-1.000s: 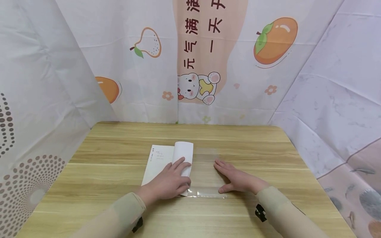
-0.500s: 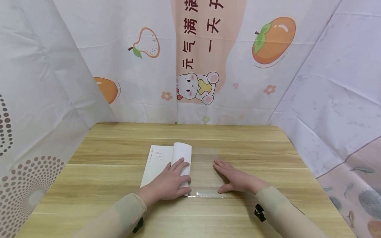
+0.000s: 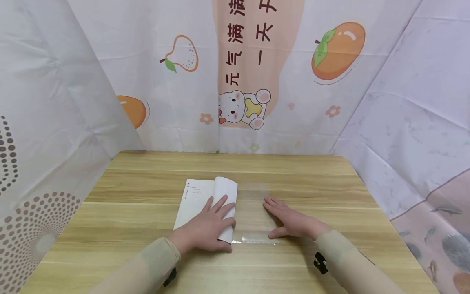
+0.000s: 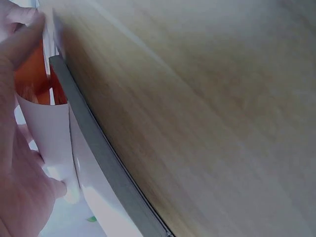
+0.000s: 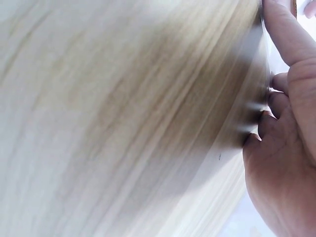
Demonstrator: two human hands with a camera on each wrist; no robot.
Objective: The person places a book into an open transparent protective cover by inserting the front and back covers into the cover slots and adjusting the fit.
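Note:
A book (image 3: 192, 210) with white, lightly printed pages lies on the table. Its right-hand leaf (image 3: 225, 187) curls over to the left. Across that leaf my left hand (image 3: 207, 229) rests with spread fingers, the thumb by the lower edge. A clear plastic cover (image 3: 251, 214) extends right from under the leaf; how far it reaches beneath is hidden. My right hand (image 3: 291, 220) lies on the plastic's right side, fingers extended. In the left wrist view, the curved leaf (image 4: 47, 128) shows orange inside, beside a long grey edge (image 4: 103, 148).
The wood-grain table (image 3: 139, 253) surrounds the book on all sides. Printed cloth (image 3: 176, 134) hangs behind the table's far edge, with more cloth to the left and right. A black wrist device (image 3: 320, 263) sits below the right forearm.
My left thumb has moved from the leaf's right side down to its lower edge. The leaf's lower corner now shows more. My right hand stays in place on the plastic.

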